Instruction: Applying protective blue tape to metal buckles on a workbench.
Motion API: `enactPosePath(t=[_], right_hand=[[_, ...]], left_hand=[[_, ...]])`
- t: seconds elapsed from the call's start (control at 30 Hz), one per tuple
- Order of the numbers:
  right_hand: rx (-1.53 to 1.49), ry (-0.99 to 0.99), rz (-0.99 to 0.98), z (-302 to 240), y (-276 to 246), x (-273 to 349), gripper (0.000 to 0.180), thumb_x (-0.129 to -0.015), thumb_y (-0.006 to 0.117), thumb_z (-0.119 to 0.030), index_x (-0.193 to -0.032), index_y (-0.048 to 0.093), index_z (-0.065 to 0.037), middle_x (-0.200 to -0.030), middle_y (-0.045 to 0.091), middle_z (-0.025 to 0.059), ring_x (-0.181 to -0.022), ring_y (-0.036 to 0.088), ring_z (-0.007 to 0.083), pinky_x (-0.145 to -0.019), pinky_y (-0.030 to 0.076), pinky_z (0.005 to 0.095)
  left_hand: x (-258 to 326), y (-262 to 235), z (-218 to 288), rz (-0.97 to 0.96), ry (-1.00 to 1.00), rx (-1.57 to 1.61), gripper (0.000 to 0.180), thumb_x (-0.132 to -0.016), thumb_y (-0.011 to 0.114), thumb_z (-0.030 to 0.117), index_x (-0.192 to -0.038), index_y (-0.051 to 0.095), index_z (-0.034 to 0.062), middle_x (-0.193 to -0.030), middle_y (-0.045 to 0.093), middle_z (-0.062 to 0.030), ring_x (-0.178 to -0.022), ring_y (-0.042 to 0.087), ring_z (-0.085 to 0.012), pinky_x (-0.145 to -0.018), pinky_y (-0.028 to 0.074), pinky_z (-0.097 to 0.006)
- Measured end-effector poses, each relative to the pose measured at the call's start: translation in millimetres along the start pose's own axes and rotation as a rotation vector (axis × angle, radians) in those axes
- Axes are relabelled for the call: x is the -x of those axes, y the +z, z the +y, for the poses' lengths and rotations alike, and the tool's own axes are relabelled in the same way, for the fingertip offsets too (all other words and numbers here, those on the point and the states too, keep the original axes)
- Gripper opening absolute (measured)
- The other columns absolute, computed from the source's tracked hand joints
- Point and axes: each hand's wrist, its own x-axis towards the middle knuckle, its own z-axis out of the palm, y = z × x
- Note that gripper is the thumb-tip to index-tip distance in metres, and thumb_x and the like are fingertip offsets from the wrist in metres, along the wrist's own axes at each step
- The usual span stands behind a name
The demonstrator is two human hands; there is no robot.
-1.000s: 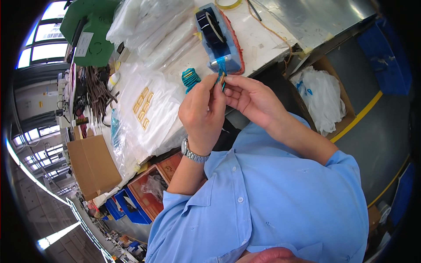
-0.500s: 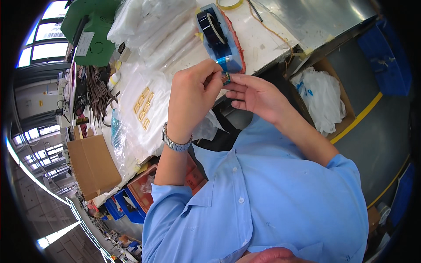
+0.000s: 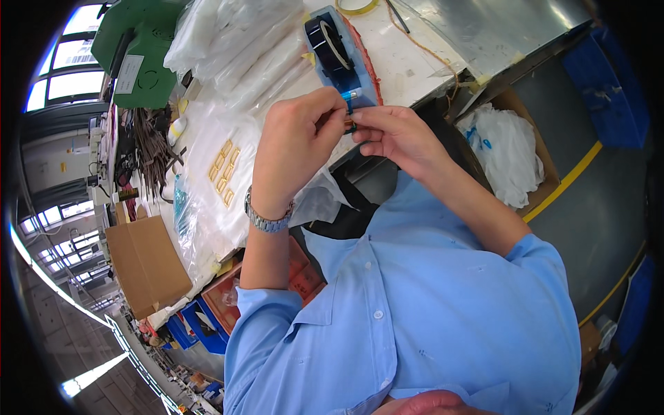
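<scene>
My left hand (image 3: 296, 135), with a metal-band watch (image 3: 268, 220) on its wrist, is closed in a pinch at the front of a blue tape dispenser (image 3: 354, 66). Facing it, my right hand (image 3: 400, 138) pinches with thumb and forefinger, its other fingers curled. Between the fingertips shows a small green-and-copper piece (image 3: 350, 124), mostly covered, so its kind cannot be made out. Just above the fingertips is shiny blue tape (image 3: 350, 95) at the dispenser's front end. The dispenser carries a dark tape roll (image 3: 328, 45).
Several gold-coloured rectangular frames (image 3: 224, 169) lie on clear plastic sheeting (image 3: 200, 207) to the left. Bagged white material (image 3: 235, 41) sits farther back. Right of the table, a carton (image 3: 543, 131) holds a white plastic bag (image 3: 508, 155). A cardboard box (image 3: 147, 263) stands at far left.
The right thumb and forefinger have closed on the small piece, and the right hand has moved slightly left and up. The left hand has shifted a little left; the view has moved slightly too.
</scene>
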Motion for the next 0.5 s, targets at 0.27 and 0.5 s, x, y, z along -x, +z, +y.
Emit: enactPosePath(t=[0.27, 0.5], right_hand=[[-0.070, -0.015, 0.016, 13, -17, 10, 0.024, -0.102, 0.067, -0.014, -0.114, 0.072, 0.005, -0.105, 0.076, 0.0113, -0.091, 0.074, 0.0179, -0.087, 0.065, 0.0365], [0.358, -0.136, 0.182, 7, -3, 57, 0.020, -0.101, 0.068, -0.010, -0.110, 0.075, 0.007, -0.093, 0.077, 0.0106, -0.075, 0.072, 0.0132, -0.070, 0.061, 0.0282]], left_hand=[[23, 40, -14, 0.096, 0.039, -0.082, 0.006, -0.096, 0.066, 0.005, -0.097, 0.069, -0.0007, -0.077, 0.069, -0.0114, -0.063, 0.066, -0.0173, -0.061, 0.051, -0.031], [76, 60, -11, 0.131, -0.107, 0.145, 0.017, -0.094, 0.070, -0.002, -0.111, 0.074, -0.0002, -0.085, 0.072, -0.0091, -0.076, 0.072, -0.0169, -0.067, 0.056, -0.029]])
